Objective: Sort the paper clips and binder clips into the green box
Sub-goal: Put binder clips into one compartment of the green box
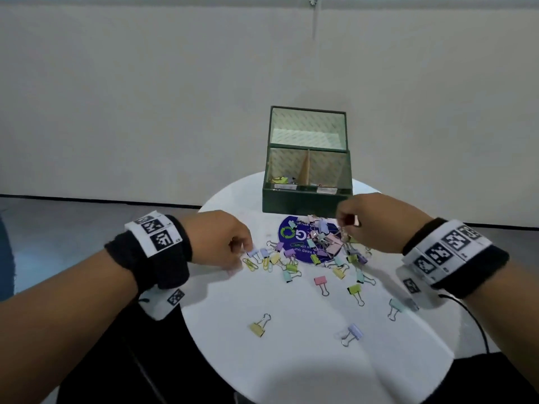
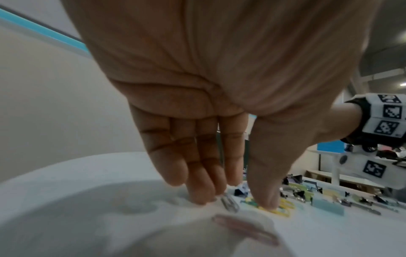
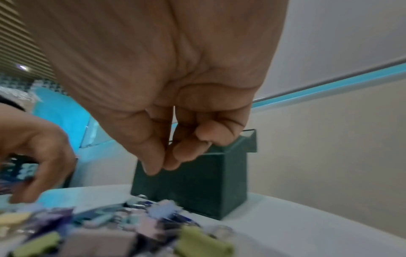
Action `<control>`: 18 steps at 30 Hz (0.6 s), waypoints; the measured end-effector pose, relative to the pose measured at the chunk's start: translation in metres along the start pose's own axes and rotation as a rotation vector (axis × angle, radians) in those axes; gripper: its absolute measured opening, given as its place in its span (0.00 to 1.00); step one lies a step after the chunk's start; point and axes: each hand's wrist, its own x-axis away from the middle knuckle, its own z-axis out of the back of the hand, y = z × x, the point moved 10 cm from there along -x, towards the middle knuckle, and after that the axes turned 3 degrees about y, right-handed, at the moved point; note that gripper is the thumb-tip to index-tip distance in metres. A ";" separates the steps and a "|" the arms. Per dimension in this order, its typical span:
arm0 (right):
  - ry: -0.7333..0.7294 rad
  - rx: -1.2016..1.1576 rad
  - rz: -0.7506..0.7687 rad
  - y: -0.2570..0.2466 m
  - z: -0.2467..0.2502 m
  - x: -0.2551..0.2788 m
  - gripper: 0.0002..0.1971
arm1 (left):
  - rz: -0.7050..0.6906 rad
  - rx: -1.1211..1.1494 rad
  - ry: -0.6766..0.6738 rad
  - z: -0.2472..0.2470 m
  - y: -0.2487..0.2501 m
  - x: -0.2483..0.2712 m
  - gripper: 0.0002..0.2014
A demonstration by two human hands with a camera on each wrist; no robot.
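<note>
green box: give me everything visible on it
The green box is dark green, seemingly card or board with a pale patterned lining, and stands upright at the far edge of the white round table. Its hinged lid is open and stands up behind. A divider splits the interior into left and right compartments; a few clips lie in the left one. Two small white labels sit on the front rim. Neither hand touches it.

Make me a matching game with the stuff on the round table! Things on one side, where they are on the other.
Things:
1. green box
2. yellow binder clip
3. left hand
4. right hand

Places:
A. alone near the front edge of the table
B. fingertips down among the paper clips
C. at the back, lid open
D. raised above the clip pile

Pairs: 1-C, 2-A, 3-B, 4-D
</note>
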 end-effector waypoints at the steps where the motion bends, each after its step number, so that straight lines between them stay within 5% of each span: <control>1: -0.020 0.023 -0.054 0.018 -0.003 0.004 0.10 | 0.010 0.027 0.014 -0.002 -0.004 0.003 0.16; 6: -0.112 0.014 -0.221 0.087 -0.021 0.024 0.14 | -0.009 0.147 0.091 -0.003 -0.011 0.017 0.16; 12: -0.143 -0.172 -0.169 0.080 -0.040 0.029 0.11 | -0.042 -0.010 0.073 -0.009 -0.009 0.028 0.04; 18: -0.116 -0.112 -0.151 0.075 -0.041 0.023 0.05 | -0.096 -0.213 0.053 -0.010 0.010 0.018 0.06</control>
